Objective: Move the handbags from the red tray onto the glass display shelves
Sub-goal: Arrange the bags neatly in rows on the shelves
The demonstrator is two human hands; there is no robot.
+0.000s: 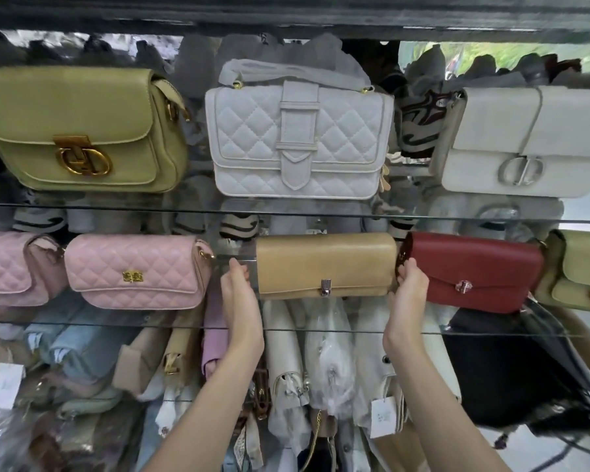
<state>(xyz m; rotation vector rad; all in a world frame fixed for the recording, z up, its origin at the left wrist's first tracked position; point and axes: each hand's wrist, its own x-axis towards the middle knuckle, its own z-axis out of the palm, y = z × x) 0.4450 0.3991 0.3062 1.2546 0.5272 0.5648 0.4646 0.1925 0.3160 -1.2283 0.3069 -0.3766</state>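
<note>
1. Tan handbag (326, 264): centre frame, on middle glass shelf (116, 322), just beside red handbag (474, 270).
2. Left hand (241, 294), right hand (407, 291) grip its ends, fingers curled.
3. Seat your bag flat, then release.

Left hand (240, 298): bare, slender fingers.
Right hand (407, 294): bare, slender fingers.
Left forearm (218, 403): bare, uncovered down to the lower edge of view.
Right forearm (440, 403): bare likewise, narrow at the wrist.

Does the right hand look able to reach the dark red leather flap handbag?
Probably yes: the right hand grips the end of the tan rectangular handbag, directly beside the dark red leather flap handbag, with nothing between.
</note>
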